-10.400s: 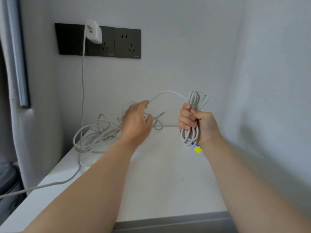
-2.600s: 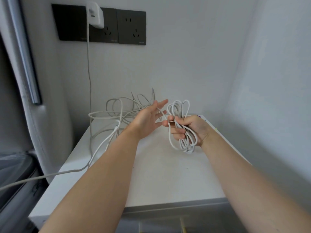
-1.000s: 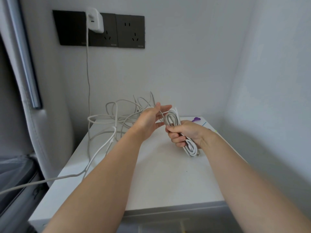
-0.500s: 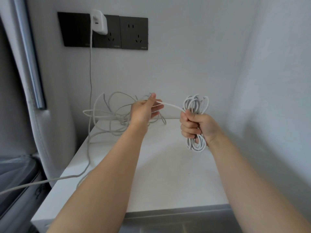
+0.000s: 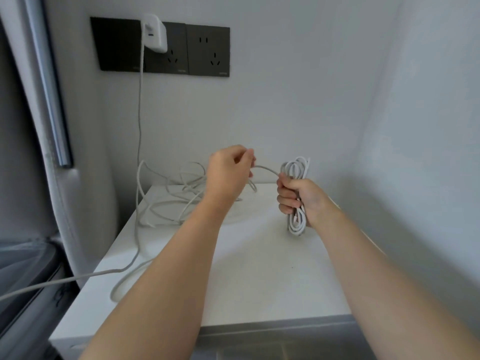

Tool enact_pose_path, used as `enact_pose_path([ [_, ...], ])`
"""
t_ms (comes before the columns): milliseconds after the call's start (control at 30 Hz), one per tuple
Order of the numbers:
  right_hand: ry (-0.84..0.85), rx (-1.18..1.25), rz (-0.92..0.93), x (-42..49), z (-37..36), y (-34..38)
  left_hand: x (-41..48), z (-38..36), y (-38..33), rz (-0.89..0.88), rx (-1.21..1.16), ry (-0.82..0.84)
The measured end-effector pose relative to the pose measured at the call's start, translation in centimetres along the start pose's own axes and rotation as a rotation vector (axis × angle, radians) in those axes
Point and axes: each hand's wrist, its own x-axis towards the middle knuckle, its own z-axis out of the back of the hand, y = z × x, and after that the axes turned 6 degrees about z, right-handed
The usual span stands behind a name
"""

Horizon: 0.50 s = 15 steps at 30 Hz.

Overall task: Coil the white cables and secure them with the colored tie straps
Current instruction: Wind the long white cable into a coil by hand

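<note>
Cable [image 5: 296, 167]: light, limp; we expect loops to spring loose.
Right hand [image 5: 298, 198]: fisted round its coiled middle.
Left hand [image 5: 228, 172]: pinching its free run.

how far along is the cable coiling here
Done: several loops are gathered into a coil, held upright in the right hand. In hand: the left hand pinches the free strand leading into that coil, ready for another loop. Left: a loose tangle lies on the white table, so a good share is uncoiled, and no tie strap is on the coil or in view.
</note>
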Motion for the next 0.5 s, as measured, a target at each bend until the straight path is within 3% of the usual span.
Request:
enact_pose_path([
  [67,-0.020,0.014,0.011,0.0,0.1,0.0,-0.1,-0.1,0.7,-0.171,0.176,-0.088],
  [133,-0.034,0.033,0.032,0.1,0.2,0.0,0.0,-0.3,1.8,-0.218,0.330,-0.027],
  [333,0.055,0.248,0.267,0.2,0.5,0.9,0.1,0.0,2.8,-0.168,0.637,0.117],
  [500,0.160,0.409,0.435,0.0,1.6,1.4,0.1,1.0,3.1,-0.145,0.691,0.116],
])
